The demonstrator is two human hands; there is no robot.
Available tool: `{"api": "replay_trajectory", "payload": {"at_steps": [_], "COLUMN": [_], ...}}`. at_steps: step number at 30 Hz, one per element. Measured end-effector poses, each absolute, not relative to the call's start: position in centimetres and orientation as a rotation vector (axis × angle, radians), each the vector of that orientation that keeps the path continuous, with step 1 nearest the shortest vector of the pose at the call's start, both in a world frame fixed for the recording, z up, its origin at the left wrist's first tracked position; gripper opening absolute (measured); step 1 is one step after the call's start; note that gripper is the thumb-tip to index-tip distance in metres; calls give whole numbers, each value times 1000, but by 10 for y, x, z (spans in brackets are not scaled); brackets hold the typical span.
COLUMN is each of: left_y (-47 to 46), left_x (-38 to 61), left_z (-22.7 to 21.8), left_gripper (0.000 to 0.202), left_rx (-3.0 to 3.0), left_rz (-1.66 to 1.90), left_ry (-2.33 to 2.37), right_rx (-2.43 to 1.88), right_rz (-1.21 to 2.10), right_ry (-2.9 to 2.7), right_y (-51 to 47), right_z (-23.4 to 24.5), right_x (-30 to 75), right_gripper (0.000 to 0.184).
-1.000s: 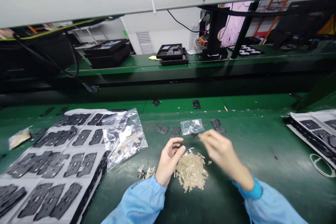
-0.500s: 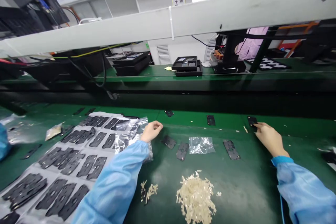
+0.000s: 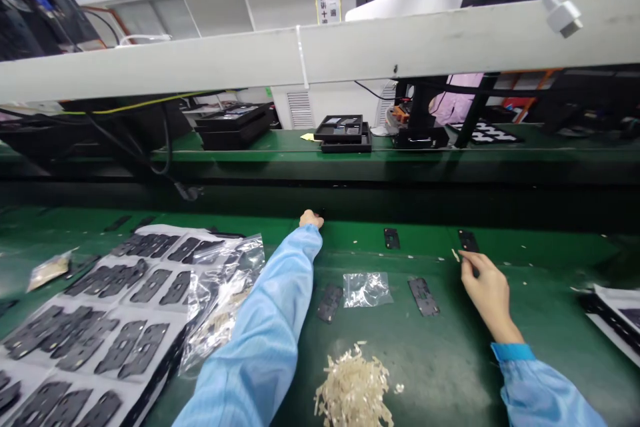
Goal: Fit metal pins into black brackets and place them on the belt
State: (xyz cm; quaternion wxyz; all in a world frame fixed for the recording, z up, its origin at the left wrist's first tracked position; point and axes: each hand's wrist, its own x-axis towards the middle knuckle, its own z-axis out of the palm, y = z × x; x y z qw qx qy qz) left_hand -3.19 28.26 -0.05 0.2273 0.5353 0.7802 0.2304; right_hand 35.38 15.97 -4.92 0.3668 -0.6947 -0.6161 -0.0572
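My left hand (image 3: 311,219) reaches to the far side of the green surface. Its curled fingers are closed over a small black plate, which they mostly hide. My right hand (image 3: 487,287) has its thumb and index finger apart, the index tip beside a thin pale strip (image 3: 455,255) and just short of a black plate with cutouts (image 3: 468,240). Between the hands lie another black plate (image 3: 391,238), a clear zip bag (image 3: 367,289) and a plate to its right (image 3: 424,297). One more plate (image 3: 330,303) rests by my left sleeve. In front is a heap of pale strips (image 3: 353,388).
On the left, a white sheet (image 3: 167,323) carries rows of black plates, with clear bags (image 3: 225,293) over its right edge. Behind, a raised green ledge (image 3: 280,141) holds stacked black trays (image 3: 343,127). A white beam (image 3: 225,53) crosses above. A white-edged black item (image 3: 617,320) lies right.
My left hand has moved forward and right onto the far plate. My right hand has let go of its plate and drawn back slightly to the pale strip. The view has shifted.
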Motion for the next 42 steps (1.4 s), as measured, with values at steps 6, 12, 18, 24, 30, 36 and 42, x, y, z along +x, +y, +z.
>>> {"api": "replay_trajectory", "payload": {"at_steps": [6,12,18,24,30,36,42], "left_y": [181,63,18,-23,-51,-19,-25], "left_x": [12,35,19,17,6,-61,-109], "left_z": [21,50,78,63,5,-12,-15], "left_gripper": [9,16,24,33,42,31,22], "left_rx": [1926,2105,1340,983,1141,1398,1516], "left_rz": [922,1145,1051,834,843,1013,918], "left_ry": [1700,1217,969,928,1128,1790,1904], "right_rx": [-1312,-1016,-994,-929,-1069,-1332,-1387], "right_rz": [970,1531,1598,1501,1115,1313,1385], "right_ry": [-1321,-1154,-1310,-1970,-2204,-1731,-1550], "right_y": [109,51,38,11,-4,11,16], "right_z": [13,54,64,73,32,-6,-20], "right_x": [263,186,195,190,202,211,212], "right_gripper": [30,32,30,22,26,29,32]}}
